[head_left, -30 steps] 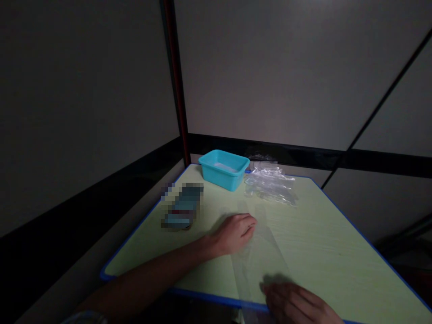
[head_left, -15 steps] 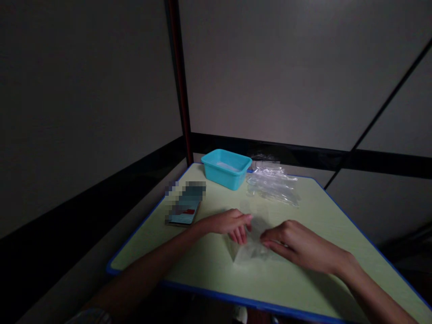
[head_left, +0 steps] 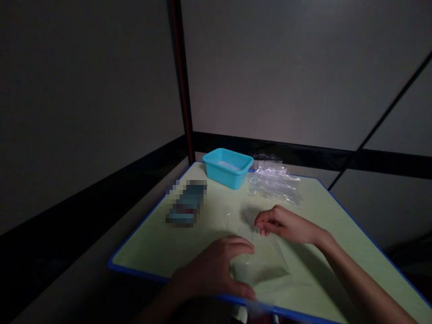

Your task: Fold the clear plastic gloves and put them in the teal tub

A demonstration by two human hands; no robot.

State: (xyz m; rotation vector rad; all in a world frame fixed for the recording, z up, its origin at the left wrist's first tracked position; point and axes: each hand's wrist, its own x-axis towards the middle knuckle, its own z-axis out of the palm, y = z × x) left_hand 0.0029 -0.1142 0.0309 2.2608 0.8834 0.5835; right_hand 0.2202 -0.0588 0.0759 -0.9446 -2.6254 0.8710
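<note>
A clear plastic bag [head_left: 266, 265] lies across the front middle of the pale green table, its lower part reaching the blue edge. My left hand [head_left: 222, 265] is at the bag's left side, thumb and fingers spread apart in a wide curve. Above the bag's upper part, my right hand [head_left: 278, 223] has its fingertips pinched together. Whatever is between those fingertips is too small and transparent to make out. Behind the hands, a heap of clear plastic bags [head_left: 275, 182] rests on the table.
An open turquoise basket [head_left: 224, 175] stands at the back left of the table [head_left: 145, 252], beside the bag heap. A blurred, phone-like device [head_left: 187, 204] lies at the left. Walls rise behind and to the left.
My left hand has moved toward the front edge and opened wider. My right hand has shifted slightly up and left. The clear bag now lies more spread out, nearer the front edge.
</note>
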